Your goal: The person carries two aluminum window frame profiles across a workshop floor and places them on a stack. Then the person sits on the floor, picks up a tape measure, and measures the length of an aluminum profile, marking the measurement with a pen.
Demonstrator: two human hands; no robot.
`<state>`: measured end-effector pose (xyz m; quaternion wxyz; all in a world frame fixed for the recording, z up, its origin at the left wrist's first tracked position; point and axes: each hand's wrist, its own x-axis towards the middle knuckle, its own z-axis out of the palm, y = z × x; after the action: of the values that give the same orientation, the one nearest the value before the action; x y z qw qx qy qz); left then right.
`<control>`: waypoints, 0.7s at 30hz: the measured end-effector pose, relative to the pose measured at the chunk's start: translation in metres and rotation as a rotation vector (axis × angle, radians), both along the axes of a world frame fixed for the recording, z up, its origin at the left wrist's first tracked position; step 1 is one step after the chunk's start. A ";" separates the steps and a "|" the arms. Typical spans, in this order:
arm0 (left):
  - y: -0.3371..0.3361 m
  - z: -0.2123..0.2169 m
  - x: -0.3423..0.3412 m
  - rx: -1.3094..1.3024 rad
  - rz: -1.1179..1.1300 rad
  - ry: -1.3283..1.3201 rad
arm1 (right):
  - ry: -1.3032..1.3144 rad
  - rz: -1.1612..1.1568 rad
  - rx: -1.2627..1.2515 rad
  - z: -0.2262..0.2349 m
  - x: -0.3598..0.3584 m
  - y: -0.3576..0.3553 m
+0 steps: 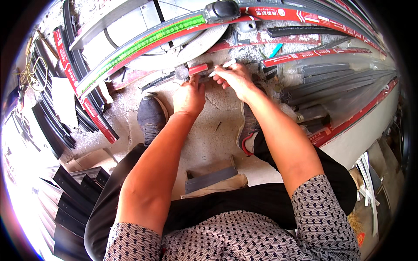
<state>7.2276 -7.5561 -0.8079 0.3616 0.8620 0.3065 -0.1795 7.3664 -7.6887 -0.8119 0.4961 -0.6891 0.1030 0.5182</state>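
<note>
My left hand (189, 99) is closed, its fingertips on a short piece of red-filmed profile (198, 69) low over the floor between my shoes. A small pale grey block (181, 72) touches that piece on its left. To the right, my right hand (235, 81) is closed round a slim white pen-like stick (229, 63), held slanting just beside the red piece. The gap between the two hands is small, and what lies under the fingertips is partly hidden. Beyond both hands a long grey profile (156, 42) with a green strip and red film crosses the view.
A dark rounded block (221, 11) sits on the long profile, over a round metal machine base (196, 50). Red-labelled profiles (320, 55) and clear-wrapped bars (335, 82) lie at the right. Black strips (54, 122) are at the left, cut dark profiles (78, 191) lower left.
</note>
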 end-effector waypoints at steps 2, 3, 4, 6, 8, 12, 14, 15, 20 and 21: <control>-0.001 -0.002 -0.002 0.009 0.012 -0.083 | -0.004 -0.031 -0.002 0.000 -0.006 -0.001; -0.001 -0.003 -0.004 0.014 0.019 -0.124 | -0.006 -0.046 -0.003 0.000 -0.010 -0.001; -0.001 -0.004 -0.006 -0.007 0.013 -0.113 | 0.007 -0.039 0.007 0.001 -0.013 -0.003; -0.001 0.003 -0.006 -0.051 -0.003 -0.095 | 0.025 -0.039 0.016 -0.001 -0.021 -0.008; -0.001 0.009 -0.009 -0.035 -0.052 -0.107 | 0.049 -0.045 0.016 0.003 -0.026 -0.013; -0.002 0.022 -0.012 0.014 -0.157 -0.130 | 0.068 -0.054 0.018 0.015 -0.033 -0.018; -0.004 0.031 -0.012 -0.001 -0.209 -0.055 | 0.064 -0.104 -0.001 0.013 -0.041 -0.019; -0.006 0.034 -0.016 0.019 -0.200 -0.065 | 0.068 -0.119 -0.001 0.015 -0.044 -0.017; -0.010 0.040 -0.030 0.022 -0.178 -0.054 | 0.122 -0.111 -0.011 0.018 -0.054 -0.016; -0.009 0.039 -0.032 0.015 -0.163 -0.055 | 0.124 -0.109 -0.050 0.019 -0.054 -0.014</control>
<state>7.1959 -7.5653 -0.7692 0.3474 0.8915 0.2264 -0.1824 7.3125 -7.7029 -0.7924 0.4990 -0.6612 0.1838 0.5292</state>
